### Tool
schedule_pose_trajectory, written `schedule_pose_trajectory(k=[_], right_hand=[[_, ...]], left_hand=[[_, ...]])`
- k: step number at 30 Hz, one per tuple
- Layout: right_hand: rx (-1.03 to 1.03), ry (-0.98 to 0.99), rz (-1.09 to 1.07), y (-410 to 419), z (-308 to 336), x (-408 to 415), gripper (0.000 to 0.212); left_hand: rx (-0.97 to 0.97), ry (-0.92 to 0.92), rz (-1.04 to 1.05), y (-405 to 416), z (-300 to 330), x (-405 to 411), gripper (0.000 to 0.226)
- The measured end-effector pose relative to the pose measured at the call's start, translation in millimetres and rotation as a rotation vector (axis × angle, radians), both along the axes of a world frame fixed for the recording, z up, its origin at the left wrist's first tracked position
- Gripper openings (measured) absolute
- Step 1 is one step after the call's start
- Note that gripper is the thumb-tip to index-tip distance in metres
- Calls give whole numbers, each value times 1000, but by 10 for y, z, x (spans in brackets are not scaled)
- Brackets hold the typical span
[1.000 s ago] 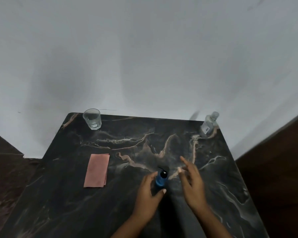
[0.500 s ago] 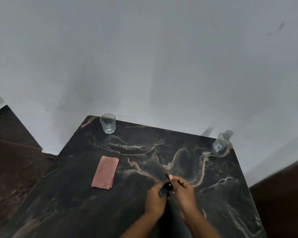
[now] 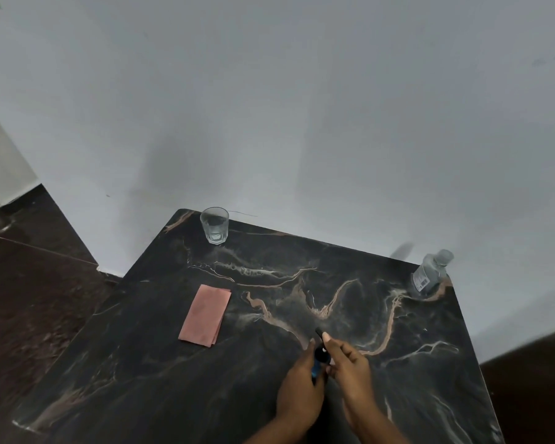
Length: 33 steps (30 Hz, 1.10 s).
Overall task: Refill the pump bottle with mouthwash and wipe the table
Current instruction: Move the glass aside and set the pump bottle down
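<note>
- While my left hand wraps the body of the blue pump bottle, near the middle of the desk, my right hand pinches its black pump head between thumb and fingertips; both grips are closed on the bottle
- As I judge it, the step in hand is unscrewing the pump head, so nothing has been refilled yet
- To do it well I would keep the left grip firm and low on the body so the bottle stays upright, and turn only the collar with the right, not the spout
- Once it is loose I would lift the pump straight up so the dip tube clears the neck without dripping
- The clear bottle, which I take for the mouthwash, stands at the far right corner, well apart from my hands, so reaching it means letting go of the pump bottle with one hand
- A glass stands at the far left edge; the folded pink cloth lies left of my hands, ready for wiping
- Risk: a tilted bottle or a hasty pull could spill onto the dark desk
</note>
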State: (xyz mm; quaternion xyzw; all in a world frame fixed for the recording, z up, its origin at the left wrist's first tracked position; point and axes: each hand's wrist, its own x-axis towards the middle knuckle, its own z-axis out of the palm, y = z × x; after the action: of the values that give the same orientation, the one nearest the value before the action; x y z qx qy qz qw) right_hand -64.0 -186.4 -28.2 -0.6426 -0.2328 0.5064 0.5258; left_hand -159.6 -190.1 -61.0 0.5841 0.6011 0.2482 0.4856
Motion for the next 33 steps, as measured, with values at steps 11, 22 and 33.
schedule_pose_trajectory(k=[11, 22, 33], right_hand=[[7, 80, 39, 19, -63, 88, 22], [77, 100, -16, -6, -61, 31, 21], [71, 28, -65, -35, -91, -38, 21]], left_hand=[[-123, -95, -28, -70, 35, 89, 70], [-283, -240, -59, -158, 52, 144, 83], [-265, -230, -104, -131, 25, 4, 77]])
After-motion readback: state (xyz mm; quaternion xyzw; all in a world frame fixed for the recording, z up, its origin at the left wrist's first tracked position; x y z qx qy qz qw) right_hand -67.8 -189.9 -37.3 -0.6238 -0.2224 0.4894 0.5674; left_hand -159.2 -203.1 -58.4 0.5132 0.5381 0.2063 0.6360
